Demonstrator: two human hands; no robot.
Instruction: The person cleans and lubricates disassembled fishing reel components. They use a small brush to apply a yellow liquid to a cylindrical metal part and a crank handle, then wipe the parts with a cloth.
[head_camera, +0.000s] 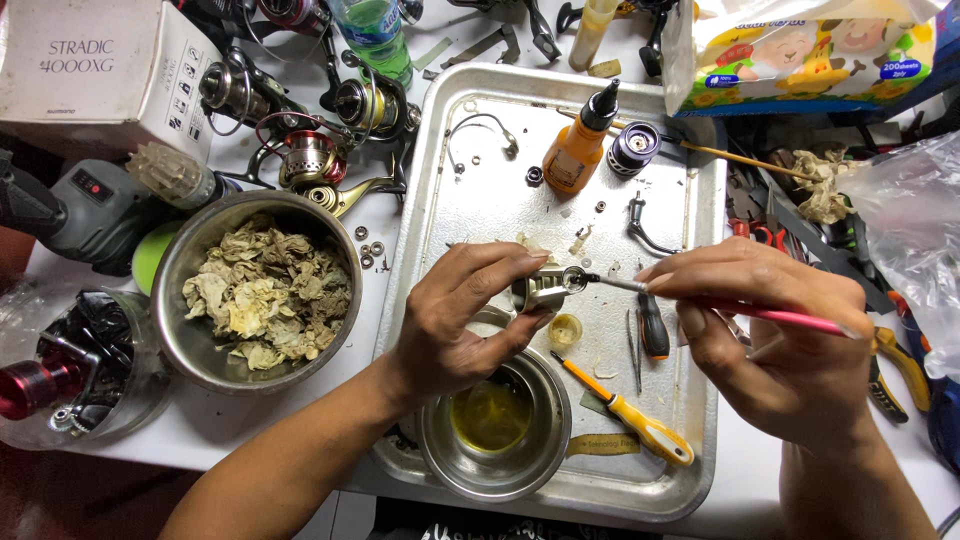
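Note:
My left hand (455, 315) grips a small silver metal reel part (545, 290) over the metal tray (440, 200). My right hand (770, 330) holds a thin pink-handled brush (770, 316), whose tip touches the round end of the part. Right below the hands stands a small steel bowl (495, 420) with yellowish oil. A yellow-handled screwdriver (630, 415) and a black-handled tool (653, 325) lie on the tray beside it.
An orange oil bottle (580, 150) and a dark spool (633, 148) stand at the tray's back. A large steel bowl (260, 290) of dirty paper wads sits left, with several fishing reels (310, 150), a white box (100, 70) and a tissue pack (800, 55) behind.

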